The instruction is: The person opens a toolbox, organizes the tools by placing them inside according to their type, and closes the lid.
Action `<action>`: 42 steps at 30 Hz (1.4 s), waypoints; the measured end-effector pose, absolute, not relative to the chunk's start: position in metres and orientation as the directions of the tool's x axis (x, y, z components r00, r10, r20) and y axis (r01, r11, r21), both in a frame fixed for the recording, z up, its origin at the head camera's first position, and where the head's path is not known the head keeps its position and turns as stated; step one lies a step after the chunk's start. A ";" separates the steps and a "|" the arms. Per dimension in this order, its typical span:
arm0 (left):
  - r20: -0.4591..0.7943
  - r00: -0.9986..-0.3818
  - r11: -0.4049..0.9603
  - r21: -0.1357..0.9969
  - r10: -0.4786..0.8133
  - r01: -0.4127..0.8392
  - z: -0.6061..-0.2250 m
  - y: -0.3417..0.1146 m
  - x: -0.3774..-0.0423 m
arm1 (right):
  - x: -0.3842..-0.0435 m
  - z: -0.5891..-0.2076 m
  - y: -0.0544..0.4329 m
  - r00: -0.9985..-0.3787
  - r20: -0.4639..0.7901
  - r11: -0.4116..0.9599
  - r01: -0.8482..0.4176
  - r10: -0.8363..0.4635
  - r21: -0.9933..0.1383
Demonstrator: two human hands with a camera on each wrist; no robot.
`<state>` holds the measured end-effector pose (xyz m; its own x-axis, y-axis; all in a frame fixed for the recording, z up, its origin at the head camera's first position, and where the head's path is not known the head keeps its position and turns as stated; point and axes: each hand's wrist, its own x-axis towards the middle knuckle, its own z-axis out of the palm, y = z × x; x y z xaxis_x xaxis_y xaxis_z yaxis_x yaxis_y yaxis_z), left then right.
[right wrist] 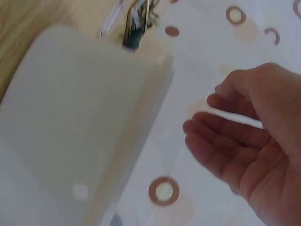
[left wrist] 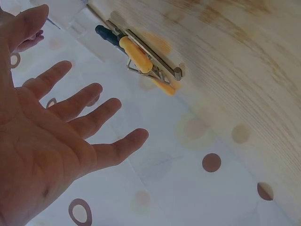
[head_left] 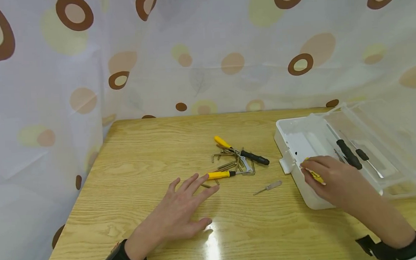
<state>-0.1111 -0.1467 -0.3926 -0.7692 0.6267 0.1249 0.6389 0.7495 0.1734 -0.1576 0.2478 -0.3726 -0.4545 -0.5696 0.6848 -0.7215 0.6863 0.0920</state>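
My left hand (head_left: 189,213) hovers over the table with fingers spread, near a yellow-handled screwdriver (head_left: 221,175); the left wrist view shows the palm holding nothing. At the box, my right hand (head_left: 338,182) has its fingers bent over the near left wall of the white plastic box (head_left: 304,186). A yellow piece (head_left: 315,175) shows between its thumb and fingers, mostly hidden; its kind is unclear. No yellow shows by the right hand (right wrist: 249,136) in the right wrist view, where the fingers are curled, so whether they hold it is unclear.
Several hex keys (head_left: 227,166), a dark-handled tool (head_left: 254,157) and another yellow-handled screwdriver (head_left: 222,141) lie piled mid-table. A small clear-handled screwdriver (head_left: 274,184) lies nearer the box. Dark-handled screwdrivers (head_left: 348,154) show near the translucent lid (head_left: 402,135). A patterned curtain (head_left: 205,83) hangs behind.
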 end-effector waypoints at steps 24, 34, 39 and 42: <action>0.120 -0.767 0.748 0.173 0.630 0.641 -0.394 -0.147 -0.111 | -0.140 -0.404 0.172 -0.785 -0.066 0.773 -0.618 -0.615 0.142; 0.135 -0.767 0.750 0.161 0.627 0.642 -0.394 -0.147 -0.112 | -0.138 -0.401 0.176 -0.768 0.075 0.771 -0.636 -0.636 0.025; 0.132 -0.767 0.750 0.163 0.628 0.641 -0.394 -0.148 -0.112 | -0.138 -0.394 0.182 -0.732 0.263 0.750 -0.660 -0.629 -0.040; 0.130 -0.765 0.747 0.168 0.630 0.643 -0.394 -0.148 -0.112 | -0.138 -0.392 0.183 -0.692 0.331 0.729 -0.684 -0.641 -0.020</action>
<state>-0.1115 -0.1484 -0.3944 -0.7654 0.6303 0.1297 0.6435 0.7468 0.1679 -0.1379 0.1832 -0.3919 -0.6925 -0.6410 0.3311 -0.6843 0.7289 -0.0199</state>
